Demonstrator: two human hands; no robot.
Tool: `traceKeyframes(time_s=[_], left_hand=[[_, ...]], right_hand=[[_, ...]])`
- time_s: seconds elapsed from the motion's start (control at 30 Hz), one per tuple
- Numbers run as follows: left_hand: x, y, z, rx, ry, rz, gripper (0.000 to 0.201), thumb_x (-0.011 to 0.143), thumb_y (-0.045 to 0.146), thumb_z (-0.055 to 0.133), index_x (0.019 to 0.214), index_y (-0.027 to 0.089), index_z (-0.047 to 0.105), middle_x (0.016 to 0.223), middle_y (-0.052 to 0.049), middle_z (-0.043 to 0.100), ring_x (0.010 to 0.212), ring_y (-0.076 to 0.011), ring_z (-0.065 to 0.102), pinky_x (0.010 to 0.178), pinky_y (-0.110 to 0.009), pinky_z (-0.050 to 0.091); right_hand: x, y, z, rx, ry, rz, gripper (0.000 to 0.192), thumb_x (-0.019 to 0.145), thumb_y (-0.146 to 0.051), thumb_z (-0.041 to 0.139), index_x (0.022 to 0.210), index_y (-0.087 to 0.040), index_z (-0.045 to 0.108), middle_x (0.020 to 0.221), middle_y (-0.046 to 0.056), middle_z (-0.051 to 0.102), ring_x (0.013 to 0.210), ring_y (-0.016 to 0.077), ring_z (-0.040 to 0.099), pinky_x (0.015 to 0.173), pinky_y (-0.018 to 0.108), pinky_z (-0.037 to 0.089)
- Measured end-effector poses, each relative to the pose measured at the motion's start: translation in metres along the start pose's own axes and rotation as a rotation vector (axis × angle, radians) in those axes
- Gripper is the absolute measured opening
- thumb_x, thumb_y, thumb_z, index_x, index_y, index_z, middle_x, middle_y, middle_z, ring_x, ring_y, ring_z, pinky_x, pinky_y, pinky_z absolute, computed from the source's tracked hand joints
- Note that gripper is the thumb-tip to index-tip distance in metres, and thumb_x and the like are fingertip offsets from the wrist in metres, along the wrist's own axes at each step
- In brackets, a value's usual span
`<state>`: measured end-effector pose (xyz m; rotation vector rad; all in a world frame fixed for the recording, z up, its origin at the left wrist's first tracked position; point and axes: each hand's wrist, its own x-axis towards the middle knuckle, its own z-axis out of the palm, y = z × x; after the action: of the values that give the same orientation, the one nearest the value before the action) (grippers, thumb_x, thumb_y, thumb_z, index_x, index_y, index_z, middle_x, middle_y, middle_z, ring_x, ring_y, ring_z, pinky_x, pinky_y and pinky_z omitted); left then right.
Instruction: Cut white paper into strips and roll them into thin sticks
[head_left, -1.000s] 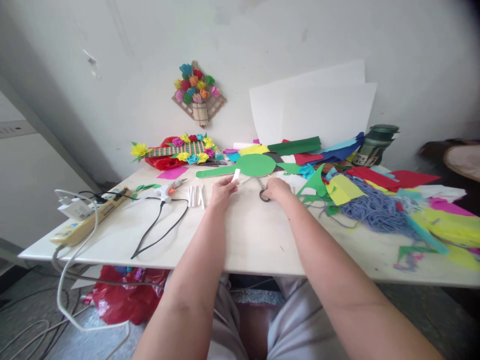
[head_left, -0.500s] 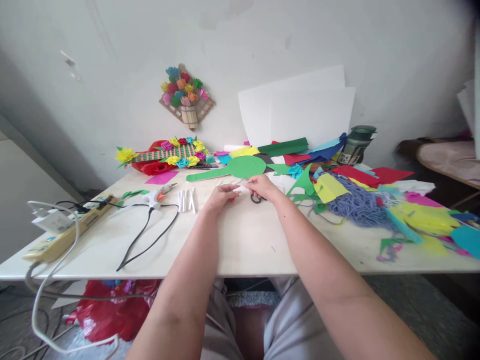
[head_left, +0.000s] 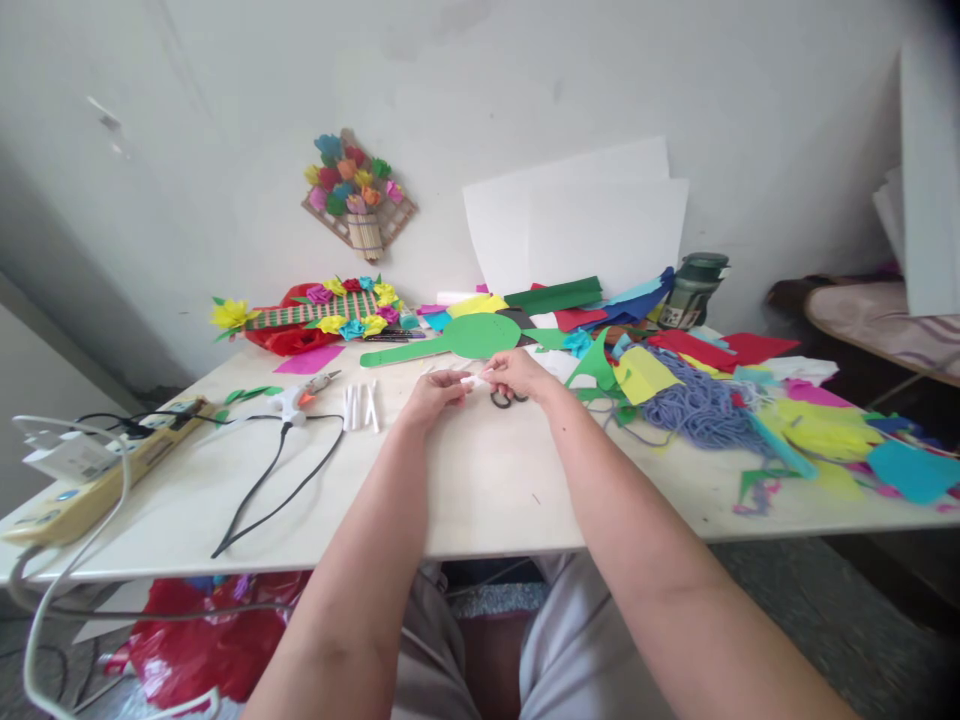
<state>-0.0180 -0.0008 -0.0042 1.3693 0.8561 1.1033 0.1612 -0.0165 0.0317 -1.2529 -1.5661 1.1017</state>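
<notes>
Over the middle of the table, a small white paper roll (head_left: 473, 380) is pinched between my two hands. My left hand (head_left: 436, 394) has its fingers closed at the roll's left end, and my right hand (head_left: 516, 372) grips the right end. Black-handled scissors (head_left: 498, 401) lie just under my right hand, their blades hidden. Several white paper sticks (head_left: 357, 408) rest on the table left of my left hand. Beyond my hands lies a green paper shape (head_left: 480, 335) with a round middle and a long arm to the left.
A white glue gun (head_left: 291, 405) with a black cord lies left, near a power strip (head_left: 97, 490). Blue-grey yarn (head_left: 694, 405) and coloured paper scraps (head_left: 825, 430) cover the right side. A dark green bottle (head_left: 691, 292) and a flower-decorated craft (head_left: 322, 318) stand at the back.
The view has turned slightly to the right, so everything sits further left. The white roll shows more clearly between my fingers; both hands stay in nearly the same place.
</notes>
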Motion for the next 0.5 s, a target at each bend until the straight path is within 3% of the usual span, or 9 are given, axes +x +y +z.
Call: traceKeyframes(time_s=[0.13, 0.2, 0.3, 0.4, 0.47, 0.5], left_hand=[[0.000, 0.001, 0.000, -0.045, 0.074, 0.020, 0.034, 0.053, 0.039, 0.081, 0.066, 0.012, 0.065, 0.062, -0.004, 0.064, 0.048, -0.0081, 0.051, 0.049, -0.021, 0.041], [0.000, 0.002, -0.001, -0.061, 0.126, 0.032, 0.036, 0.053, 0.042, 0.080, 0.063, 0.012, 0.062, 0.061, -0.005, 0.063, 0.045, -0.0075, 0.050, 0.046, -0.021, 0.039], [0.001, 0.002, -0.003, -0.059, 0.262, 0.058, 0.035, 0.056, 0.044, 0.077, 0.063, 0.013, 0.060, 0.056, -0.003, 0.061, 0.042, -0.0071, 0.047, 0.043, -0.020, 0.036], [0.004, 0.001, -0.007, -0.038, 0.478, 0.111, 0.033, 0.061, 0.044, 0.072, 0.063, 0.014, 0.059, 0.052, -0.001, 0.057, 0.041, -0.0076, 0.045, 0.044, -0.022, 0.036], [0.006, 0.000, -0.011, -0.027, 0.625, 0.144, 0.032, 0.065, 0.045, 0.068, 0.065, 0.015, 0.059, 0.053, -0.001, 0.057, 0.044, -0.0089, 0.047, 0.046, -0.022, 0.038], [0.007, -0.001, -0.014, -0.027, 0.689, 0.159, 0.032, 0.068, 0.046, 0.065, 0.066, 0.015, 0.059, 0.056, -0.002, 0.058, 0.047, -0.0098, 0.049, 0.047, -0.022, 0.039]], right_hand=[[0.003, 0.003, -0.001, 0.087, 0.026, -0.029, 0.012, 0.072, -0.014, 0.067, 0.066, -0.013, 0.057, 0.046, -0.003, 0.057, 0.033, 0.0041, 0.045, 0.030, 0.014, 0.034], [0.005, 0.003, -0.002, 0.150, 0.121, -0.032, 0.011, 0.074, -0.014, 0.066, 0.068, -0.013, 0.057, 0.047, -0.003, 0.056, 0.034, 0.0042, 0.045, 0.030, 0.014, 0.034], [0.011, 0.005, -0.013, 0.284, 0.436, -0.011, 0.007, 0.078, -0.015, 0.060, 0.073, -0.014, 0.056, 0.049, -0.004, 0.055, 0.036, 0.0046, 0.046, 0.033, 0.014, 0.037], [0.017, 0.012, -0.033, 0.488, 0.932, -0.030, 0.004, 0.085, -0.020, 0.050, 0.087, -0.017, 0.053, 0.060, -0.003, 0.058, 0.045, 0.0059, 0.053, 0.039, 0.014, 0.044], [0.020, 0.019, -0.046, 0.619, 1.077, -0.050, 0.013, 0.090, -0.029, 0.043, 0.092, -0.018, 0.050, 0.071, 0.001, 0.062, 0.055, 0.0085, 0.061, 0.046, 0.017, 0.051], [0.020, 0.022, -0.050, 0.664, 1.075, -0.060, 0.018, 0.091, -0.034, 0.042, 0.091, -0.018, 0.049, 0.072, 0.002, 0.062, 0.058, 0.0096, 0.063, 0.048, 0.018, 0.052]])
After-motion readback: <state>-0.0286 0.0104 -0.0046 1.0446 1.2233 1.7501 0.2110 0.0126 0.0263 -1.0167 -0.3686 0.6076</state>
